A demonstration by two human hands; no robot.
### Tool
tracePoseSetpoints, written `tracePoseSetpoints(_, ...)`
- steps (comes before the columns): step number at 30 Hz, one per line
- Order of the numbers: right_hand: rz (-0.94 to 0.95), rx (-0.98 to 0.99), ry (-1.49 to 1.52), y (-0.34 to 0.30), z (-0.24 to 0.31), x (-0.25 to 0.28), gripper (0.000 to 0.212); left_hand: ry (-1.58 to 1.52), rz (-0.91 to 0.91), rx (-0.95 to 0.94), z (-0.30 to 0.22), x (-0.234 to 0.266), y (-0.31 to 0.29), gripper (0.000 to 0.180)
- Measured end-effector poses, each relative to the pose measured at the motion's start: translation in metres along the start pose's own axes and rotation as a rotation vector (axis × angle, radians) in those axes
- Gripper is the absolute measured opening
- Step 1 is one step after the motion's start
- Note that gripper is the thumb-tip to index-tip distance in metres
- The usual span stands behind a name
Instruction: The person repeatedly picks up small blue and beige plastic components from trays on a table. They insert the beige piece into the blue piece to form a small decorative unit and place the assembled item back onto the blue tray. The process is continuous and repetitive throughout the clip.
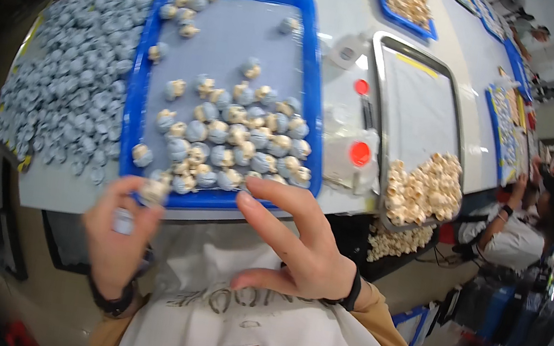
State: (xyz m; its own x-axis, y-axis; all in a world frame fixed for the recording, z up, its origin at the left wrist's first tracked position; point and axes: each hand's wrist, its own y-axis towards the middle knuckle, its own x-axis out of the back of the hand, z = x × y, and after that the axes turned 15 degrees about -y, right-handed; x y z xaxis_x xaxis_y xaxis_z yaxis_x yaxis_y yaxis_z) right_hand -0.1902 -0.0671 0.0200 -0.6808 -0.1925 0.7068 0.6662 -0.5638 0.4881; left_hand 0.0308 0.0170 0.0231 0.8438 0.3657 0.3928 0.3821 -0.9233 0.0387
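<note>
At the front left corner of the blue tray (134, 91), my left hand (115, 238) pinches a small cream-and-blue ball piece (154, 192) between thumb and fingers. A pale blue shell piece (123, 221) shows against the same hand's palm. My right hand (305, 245) is open, fingers spread, its fingertips by the tray's front rim; nothing shows between them. Inside the tray, many round cream-and-blue ball pieces (217, 132) crowd the near half, with a few others at the far left corner. Left of the tray lies a wide heap of loose blue-grey shell pieces (82, 65).
Right of the tray stand a clear bottle (347, 51) and a clear container with a red disc (358, 158). A metal tray (463, 122) holds cream popcorn-shaped pieces (424, 191). Another blue tray (418, 31) lies beyond. A person (524, 221) sits at the right.
</note>
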Motion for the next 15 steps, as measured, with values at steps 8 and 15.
tracePoseSetpoints(8, -0.127, -0.350, -0.294, -0.030, -0.024, 0.067, 0.037, -0.085, -0.084, -0.151, 0.030, -0.007, 0.008, 0.039)
tracePoseSetpoints(15, 0.116, -0.837, -0.784, -0.079, -0.162, 0.200, 0.022, -0.884, 0.192, 0.149, 0.005, -0.012, -0.007, 0.038)
